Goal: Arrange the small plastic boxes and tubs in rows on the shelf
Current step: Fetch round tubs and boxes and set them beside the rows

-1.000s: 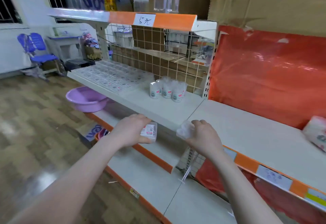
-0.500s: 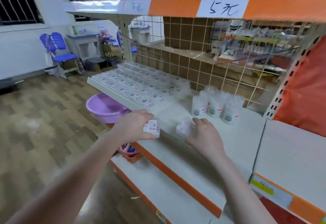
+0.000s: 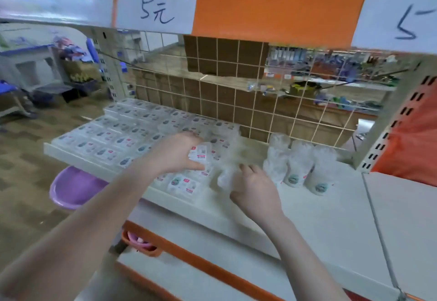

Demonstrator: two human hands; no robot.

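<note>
A person's left hand [image 3: 176, 152] pinches a small labelled plastic box [image 3: 201, 155] between thumb and fingers, holding it over the rows of flat boxes [image 3: 113, 135] already laid out across the left part of the white shelf [image 3: 331, 225]. The right hand [image 3: 254, 189], fingers curled, grips a clear box [image 3: 224, 178], blurred, just beside the row's near end. Three clear tubs [image 3: 298, 168] stand together to the right, before the wire grid back [image 3: 260, 116]; a purple basin [image 3: 75, 188] sits below.
</note>
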